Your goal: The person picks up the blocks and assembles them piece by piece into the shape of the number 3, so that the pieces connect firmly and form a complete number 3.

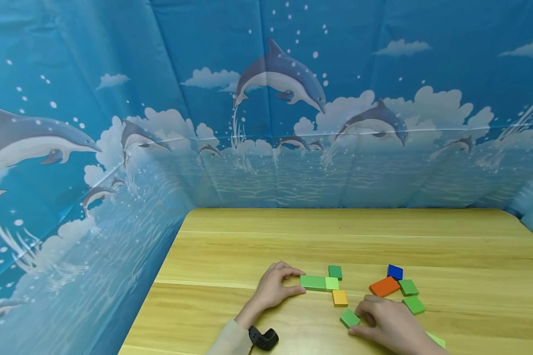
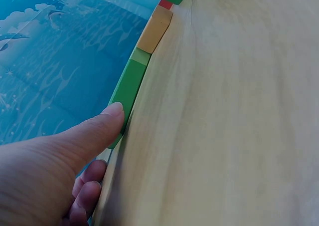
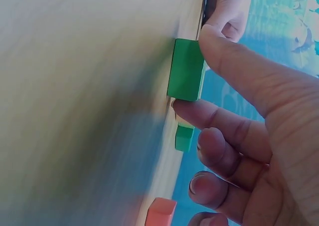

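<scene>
My left hand (image 1: pixel 274 286) pinches the left end of a long green block (image 1: pixel 313 282), its thumb (image 2: pixel 112 117) against the near side. A light-green square block (image 1: pixel 332 283) continues the row at the other end. One dark-green square block (image 1: pixel 335 272) sits just behind it, and a yellow-orange block (image 1: pixel 339 298) lies in front. Between thumb and index finger, my right hand (image 1: pixel 384 318) holds a green square block (image 1: pixel 350 318), close over the table and turned at an angle to the row.
Right of the row lie an orange-red block (image 1: pixel 384 287), a blue block (image 1: pixel 395 272) and two green blocks, one (image 1: pixel 408 287) behind the other (image 1: pixel 414 304). A light-green block (image 1: pixel 436 339) shows partly behind my right wrist. A dolphin-print curtain (image 1: pixel 266 172) borders the wooden table (image 1: pixel 248 231).
</scene>
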A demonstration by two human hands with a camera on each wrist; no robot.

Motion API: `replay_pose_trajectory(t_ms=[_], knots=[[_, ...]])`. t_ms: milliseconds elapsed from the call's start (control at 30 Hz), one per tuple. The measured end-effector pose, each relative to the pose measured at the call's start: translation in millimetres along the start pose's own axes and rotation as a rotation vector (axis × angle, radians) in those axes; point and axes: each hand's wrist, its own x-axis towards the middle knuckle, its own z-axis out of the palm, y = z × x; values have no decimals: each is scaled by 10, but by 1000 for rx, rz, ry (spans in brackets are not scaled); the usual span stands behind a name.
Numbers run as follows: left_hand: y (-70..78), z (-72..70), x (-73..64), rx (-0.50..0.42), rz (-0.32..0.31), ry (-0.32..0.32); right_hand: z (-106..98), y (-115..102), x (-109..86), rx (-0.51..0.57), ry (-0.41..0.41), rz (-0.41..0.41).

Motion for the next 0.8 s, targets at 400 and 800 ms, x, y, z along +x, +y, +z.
replay_pose_trajectory(t_ms=[400, 800], knots=[[-8, -2, -2, -9, 1, -7, 51, -41, 71, -45, 61, -47], [-4, -7, 3, -2, 4, -6, 62, -85, 106, -57, 61, -24]])
